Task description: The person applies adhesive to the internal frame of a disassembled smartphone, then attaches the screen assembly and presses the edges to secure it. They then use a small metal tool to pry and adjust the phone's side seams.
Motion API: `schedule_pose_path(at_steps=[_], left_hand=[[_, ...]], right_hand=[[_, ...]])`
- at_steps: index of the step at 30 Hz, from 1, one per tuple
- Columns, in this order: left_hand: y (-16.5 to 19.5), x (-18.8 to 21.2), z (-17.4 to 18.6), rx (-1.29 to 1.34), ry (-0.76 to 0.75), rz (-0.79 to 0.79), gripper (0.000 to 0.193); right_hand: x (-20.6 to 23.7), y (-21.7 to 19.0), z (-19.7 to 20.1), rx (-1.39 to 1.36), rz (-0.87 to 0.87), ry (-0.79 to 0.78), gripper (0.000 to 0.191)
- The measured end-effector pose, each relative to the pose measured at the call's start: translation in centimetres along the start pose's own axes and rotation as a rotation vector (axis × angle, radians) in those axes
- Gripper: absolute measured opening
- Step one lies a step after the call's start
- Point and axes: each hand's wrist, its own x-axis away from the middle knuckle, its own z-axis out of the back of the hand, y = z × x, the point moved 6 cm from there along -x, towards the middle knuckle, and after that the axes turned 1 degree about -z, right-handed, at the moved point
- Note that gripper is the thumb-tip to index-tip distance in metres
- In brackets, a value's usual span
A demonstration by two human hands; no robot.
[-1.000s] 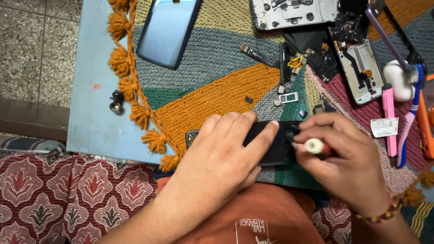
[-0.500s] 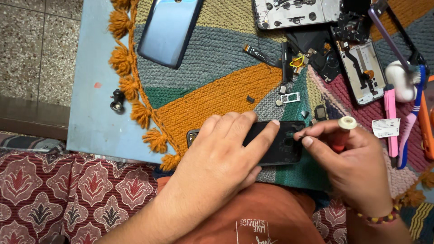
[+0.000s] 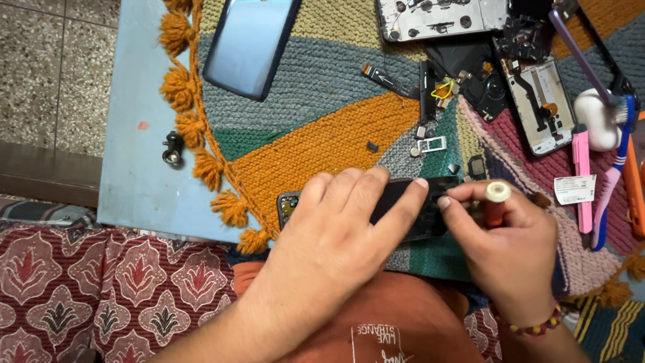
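A small black fitting (image 3: pixel 173 148) sits on the bare blue counter (image 3: pixel 134 94), to the left of the woven mat (image 3: pixel 316 134) and its orange tassels. On the mat, up and left of the black phone (image 3: pixel 416 208), a blue phone back cover (image 3: pixel 250 42) lies flat. The left hand (image 3: pixel 336 235) lies spread over the black phone, fingers pressing it down on the mat's near edge, index tip close to the phone's right end. Above the phone lie a flex cable (image 3: pixel 390 77), a SIM tray (image 3: pixel 432 143) and small loose parts. The right hand (image 3: pixel 504 235) is closed around a red-handled screwdriver (image 3: pixel 496 202), held upright at the phone's right end; its tip is hidden. Farther right of the phone lie an opened phone frame (image 3: pixel 537 107), a pink tool (image 3: pixel 583 175) and a blue toothbrush (image 3: pixel 615 175).
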Motion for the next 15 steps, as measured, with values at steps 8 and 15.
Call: schedule_pose_path(at_steps=[8, 15], left_hand=[[0.35, 0.04, 0.12, 0.008, 0.0, -0.007, 0.047], [0.34, -0.04, -0.08, 0.013, 0.005, -0.01, 0.047]], right_hand=[[-0.69, 0.54, 0.28, -0.131, -0.025, -0.056, 0.011], [-0.47, -0.35, 0.35, -0.001, 0.126, -0.027, 0.011]])
